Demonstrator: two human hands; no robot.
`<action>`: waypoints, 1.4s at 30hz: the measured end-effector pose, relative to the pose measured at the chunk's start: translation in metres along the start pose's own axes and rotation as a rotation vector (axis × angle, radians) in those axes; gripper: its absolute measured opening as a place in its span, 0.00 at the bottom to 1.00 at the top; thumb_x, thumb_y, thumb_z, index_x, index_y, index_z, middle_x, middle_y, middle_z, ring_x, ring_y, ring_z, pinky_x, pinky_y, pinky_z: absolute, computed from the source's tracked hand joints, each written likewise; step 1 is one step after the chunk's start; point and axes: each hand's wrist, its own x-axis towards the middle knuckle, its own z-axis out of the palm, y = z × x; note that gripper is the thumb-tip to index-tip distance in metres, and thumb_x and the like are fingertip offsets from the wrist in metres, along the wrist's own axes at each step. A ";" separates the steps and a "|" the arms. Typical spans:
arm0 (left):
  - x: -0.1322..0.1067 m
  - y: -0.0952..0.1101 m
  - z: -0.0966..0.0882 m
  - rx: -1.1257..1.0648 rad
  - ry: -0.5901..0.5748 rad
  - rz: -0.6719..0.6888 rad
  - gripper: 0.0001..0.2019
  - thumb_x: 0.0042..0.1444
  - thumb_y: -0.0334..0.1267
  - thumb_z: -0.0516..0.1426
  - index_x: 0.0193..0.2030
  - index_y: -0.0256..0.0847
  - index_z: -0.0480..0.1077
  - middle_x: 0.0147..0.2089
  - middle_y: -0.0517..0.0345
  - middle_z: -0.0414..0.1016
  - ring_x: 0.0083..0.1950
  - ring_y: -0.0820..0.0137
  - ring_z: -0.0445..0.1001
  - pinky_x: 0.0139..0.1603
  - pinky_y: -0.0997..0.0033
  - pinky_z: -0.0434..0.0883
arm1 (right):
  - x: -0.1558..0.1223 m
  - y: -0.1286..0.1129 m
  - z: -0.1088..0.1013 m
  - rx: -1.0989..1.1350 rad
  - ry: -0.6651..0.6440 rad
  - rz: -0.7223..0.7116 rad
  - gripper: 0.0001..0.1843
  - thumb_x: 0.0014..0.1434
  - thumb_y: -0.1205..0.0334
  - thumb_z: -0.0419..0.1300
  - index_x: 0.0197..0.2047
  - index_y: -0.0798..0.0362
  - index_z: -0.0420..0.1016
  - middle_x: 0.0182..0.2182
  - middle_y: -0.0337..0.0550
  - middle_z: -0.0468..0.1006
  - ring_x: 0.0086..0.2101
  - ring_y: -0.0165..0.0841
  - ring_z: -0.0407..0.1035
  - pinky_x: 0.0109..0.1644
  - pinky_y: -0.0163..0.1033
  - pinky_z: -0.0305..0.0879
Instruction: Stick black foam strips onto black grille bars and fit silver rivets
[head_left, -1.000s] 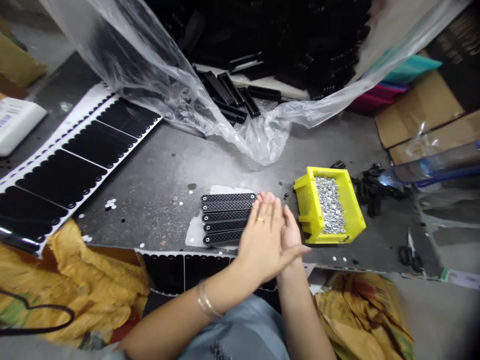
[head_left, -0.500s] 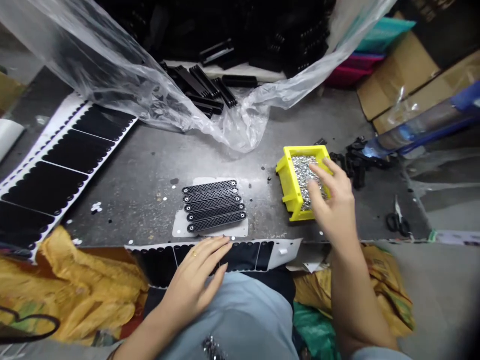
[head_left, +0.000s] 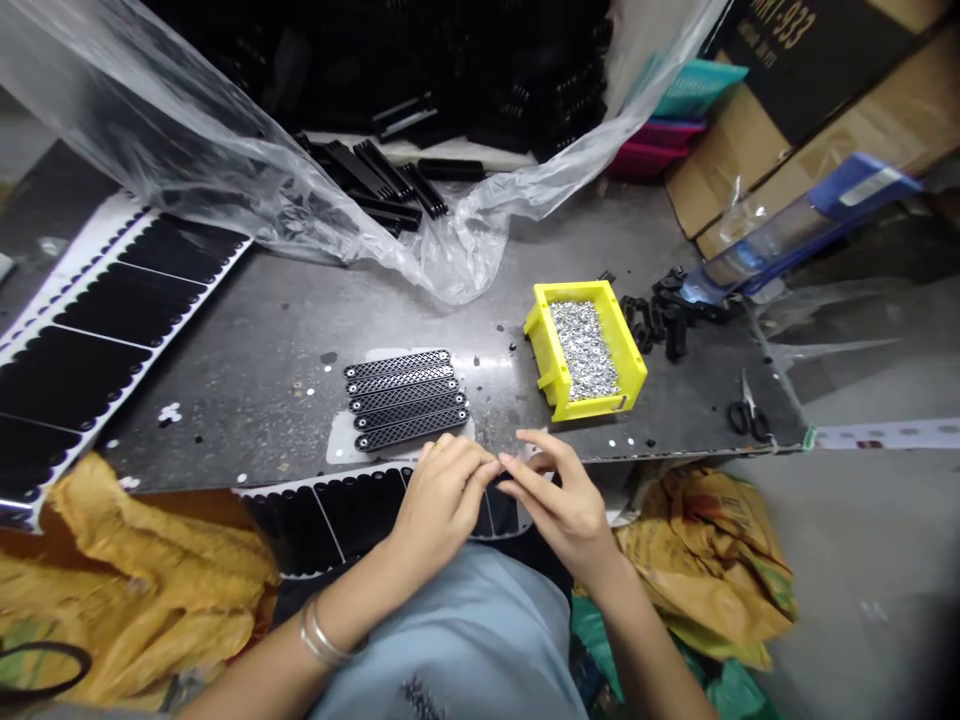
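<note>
At the bench's front edge, my left hand [head_left: 448, 492] is closed in a pinch, with thumb and forefinger pressed together. Its fingertips meet those of my right hand [head_left: 568, 508], whose thumb and forefinger come together there; any small piece between them is too tiny to make out. Just beyond my left hand lie several black bars with a criss-cross pattern [head_left: 405, 402], side by side, with light round spots at their ends. A yellow bin [head_left: 550, 375] full of small shiny metal pieces [head_left: 586, 345] stands beyond my right hand.
Sheets of black stickers lie at left [head_left: 105, 330] and along the front edge [head_left: 360, 510]. Clear plastic sheeting [head_left: 465, 260] drapes around black parts at the back. Scissors [head_left: 747, 412], small black parts [head_left: 671, 320], a blue-ended clear package [head_left: 795, 235] and cartons [head_left: 739, 155] occupy the right.
My right hand has left the yellow bin and come left and nearer to meet my left hand. My left hand has risen slightly rightward, its fingers now pinched. The view has shifted.
</note>
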 end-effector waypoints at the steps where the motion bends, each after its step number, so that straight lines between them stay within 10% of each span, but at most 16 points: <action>1: 0.001 0.000 0.000 -0.018 0.004 -0.022 0.14 0.75 0.37 0.49 0.38 0.42 0.70 0.39 0.58 0.75 0.42 0.64 0.68 0.46 0.60 0.62 | -0.002 0.001 0.003 -0.001 0.017 -0.035 0.31 0.65 0.76 0.63 0.69 0.46 0.70 0.61 0.56 0.70 0.43 0.32 0.74 0.49 0.41 0.78; 13: 0.014 0.004 0.017 -0.053 0.101 -0.004 0.12 0.75 0.36 0.48 0.40 0.43 0.68 0.39 0.57 0.74 0.41 0.67 0.73 0.42 0.67 0.69 | -0.002 0.007 0.000 0.068 0.116 -0.007 0.30 0.61 0.78 0.66 0.62 0.44 0.77 0.47 0.47 0.78 0.47 0.36 0.77 0.50 0.41 0.78; 17: 0.027 -0.005 0.029 0.229 0.308 0.184 0.09 0.75 0.35 0.50 0.44 0.41 0.70 0.39 0.57 0.76 0.37 0.69 0.74 0.39 0.68 0.68 | -0.015 0.011 -0.032 0.364 0.151 0.258 0.12 0.63 0.71 0.67 0.45 0.45 0.82 0.49 0.45 0.77 0.48 0.39 0.79 0.53 0.47 0.78; 21: 0.030 -0.005 0.034 0.355 0.441 0.348 0.07 0.74 0.35 0.53 0.50 0.39 0.71 0.40 0.55 0.78 0.38 0.68 0.76 0.39 0.68 0.69 | -0.009 0.003 -0.061 0.598 0.299 0.450 0.16 0.63 0.68 0.67 0.52 0.41 0.77 0.48 0.41 0.72 0.31 0.28 0.76 0.36 0.40 0.77; 27: -0.023 -0.016 -0.031 0.167 0.435 0.122 0.04 0.69 0.33 0.58 0.49 0.44 0.71 0.43 0.58 0.80 0.48 0.66 0.77 0.55 0.62 0.68 | 0.055 -0.026 0.004 0.080 -0.030 0.090 0.30 0.65 0.73 0.63 0.69 0.47 0.70 0.49 0.48 0.79 0.48 0.37 0.76 0.52 0.42 0.74; 31: -0.051 -0.047 -0.077 0.226 0.521 -0.212 0.03 0.68 0.35 0.58 0.44 0.46 0.74 0.41 0.59 0.81 0.46 0.64 0.76 0.54 0.58 0.64 | 0.094 -0.037 0.059 0.083 -0.226 -0.251 0.17 0.69 0.71 0.60 0.59 0.51 0.77 0.48 0.49 0.84 0.44 0.36 0.77 0.44 0.42 0.71; 42: -0.048 -0.066 -0.082 -0.016 0.401 -0.378 0.06 0.66 0.37 0.59 0.40 0.49 0.79 0.38 0.64 0.83 0.45 0.64 0.76 0.56 0.56 0.61 | 0.114 -0.035 0.072 0.057 -0.410 -0.285 0.10 0.69 0.69 0.61 0.51 0.52 0.80 0.46 0.49 0.84 0.42 0.36 0.74 0.44 0.42 0.72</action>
